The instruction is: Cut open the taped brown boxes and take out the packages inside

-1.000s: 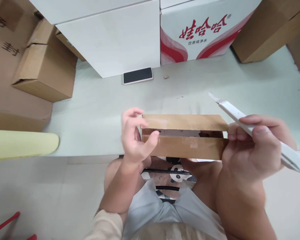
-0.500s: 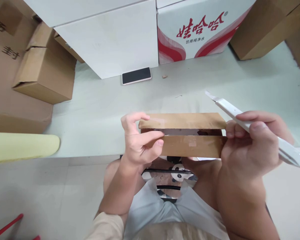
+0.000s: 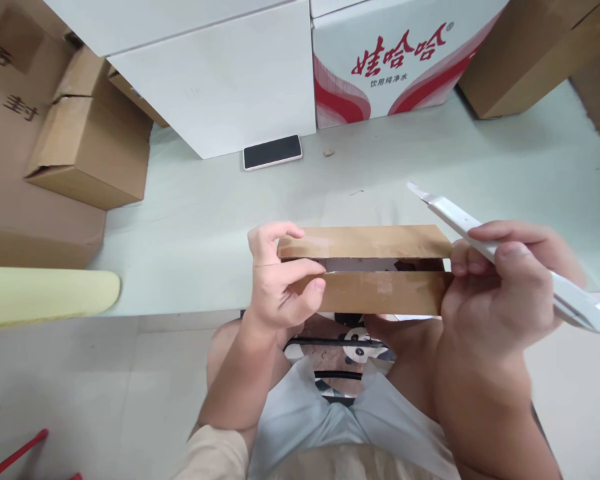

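A small brown cardboard box (image 3: 375, 293) sits at the table's front edge. Its two long top flaps stand slightly apart, and a dark slot shows between them; what lies inside cannot be made out. My left hand (image 3: 283, 280) is closed on the box's left end, with its index finger at the slot and its thumb on the near flap. In my right hand (image 3: 505, 287) is a white utility knife (image 3: 457, 217), its blade pointing up and left, above the table. Fingers of that same hand also touch the right end of the box.
A phone (image 3: 273, 153) lies on the pale green table cover (image 3: 195, 240) by a white box (image 3: 220, 80). Beside that stands a red-and-white carton (image 3: 380, 80). Brown cartons (image 3: 100, 133) line the left, another (image 3: 520, 60) the back right. A yellow roll (image 3: 50, 293) juts in at left.
My left hand has shifted very slightly right along the box's end. The box, my right hand and the utility knife stay nearly where they were.
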`<state>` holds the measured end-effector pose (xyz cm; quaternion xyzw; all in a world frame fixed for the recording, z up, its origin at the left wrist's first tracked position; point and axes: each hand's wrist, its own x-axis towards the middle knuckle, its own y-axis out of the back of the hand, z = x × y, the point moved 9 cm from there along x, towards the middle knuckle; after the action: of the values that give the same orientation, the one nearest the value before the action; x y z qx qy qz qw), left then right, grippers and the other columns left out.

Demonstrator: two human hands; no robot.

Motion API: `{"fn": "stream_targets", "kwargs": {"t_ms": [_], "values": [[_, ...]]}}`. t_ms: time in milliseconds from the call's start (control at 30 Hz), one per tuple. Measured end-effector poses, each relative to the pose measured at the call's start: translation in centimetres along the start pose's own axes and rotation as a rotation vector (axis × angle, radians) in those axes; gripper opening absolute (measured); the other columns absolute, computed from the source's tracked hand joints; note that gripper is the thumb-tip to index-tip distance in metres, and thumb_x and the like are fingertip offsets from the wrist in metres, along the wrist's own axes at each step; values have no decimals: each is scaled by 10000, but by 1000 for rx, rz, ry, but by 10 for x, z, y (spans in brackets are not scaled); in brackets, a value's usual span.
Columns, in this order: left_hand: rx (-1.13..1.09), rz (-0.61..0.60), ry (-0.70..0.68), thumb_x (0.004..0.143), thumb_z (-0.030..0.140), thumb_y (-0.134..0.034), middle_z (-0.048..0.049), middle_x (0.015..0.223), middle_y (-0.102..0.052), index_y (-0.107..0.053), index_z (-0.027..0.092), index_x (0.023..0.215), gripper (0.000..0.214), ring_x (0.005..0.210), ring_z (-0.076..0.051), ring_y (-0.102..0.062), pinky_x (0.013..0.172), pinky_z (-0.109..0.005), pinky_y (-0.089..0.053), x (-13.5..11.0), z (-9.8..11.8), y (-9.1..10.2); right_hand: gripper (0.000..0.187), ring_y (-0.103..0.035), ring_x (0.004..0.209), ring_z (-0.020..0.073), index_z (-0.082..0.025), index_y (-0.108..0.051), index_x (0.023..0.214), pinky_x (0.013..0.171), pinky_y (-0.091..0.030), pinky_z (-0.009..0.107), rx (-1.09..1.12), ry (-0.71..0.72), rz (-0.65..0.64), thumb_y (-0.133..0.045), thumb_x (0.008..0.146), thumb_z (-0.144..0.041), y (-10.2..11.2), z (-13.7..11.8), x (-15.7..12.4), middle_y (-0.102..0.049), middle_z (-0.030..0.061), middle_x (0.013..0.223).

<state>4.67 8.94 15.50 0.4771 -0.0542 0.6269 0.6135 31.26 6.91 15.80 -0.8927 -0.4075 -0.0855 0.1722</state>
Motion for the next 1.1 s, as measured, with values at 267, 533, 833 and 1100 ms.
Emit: {"fn": "stream_targets", "kwargs": {"t_ms": [267, 533, 833, 1100], "values": [[-206, 159, 98, 1038, 637, -410, -76, 1132, -536, -821, 317, 889, 542, 1069, -268, -562, 957, -471, -477, -12, -19, 15, 130, -388, 449, 93, -202, -728, 683, 435, -311, 258, 42, -18, 12, -598, 692, -204, 2, 1, 2, -445, -43, 489], [-328, 115, 219, 1017, 620, -466, -89, 1245, -608, -833, 272, 862, 529, 1164, -275, -634, 1018, -462, -564, -13, -56, 8, 361, -691, 877, 210, -209, -694, 1121, 800, -529, 378, -623, 128, -52, -673, 769, -285, 37, 38, 38, -739, 68, 1027], [-413, -29, 459, 977, 491, -590, -137, 1360, -668, -841, 203, 937, 383, 1317, -327, -641, 1081, -458, -577, -14, -83, 0, 415, -684, 1006, 311, -216, -730, 1186, 890, -525, 448, -1033, -214, -483, -579, 824, -352, 39, 133, 35, -771, 139, 1111], [-335, -193, 309, 950, 677, -638, -145, 1460, -563, -859, 239, 870, 498, 1363, -342, -582, 1039, -496, -609, -6, -56, -11, 255, -629, 746, 198, -225, -651, 759, 760, -509, 357, -387, 36, -239, -506, 885, -393, 27, 69, 23, -665, 31, 737]]}}
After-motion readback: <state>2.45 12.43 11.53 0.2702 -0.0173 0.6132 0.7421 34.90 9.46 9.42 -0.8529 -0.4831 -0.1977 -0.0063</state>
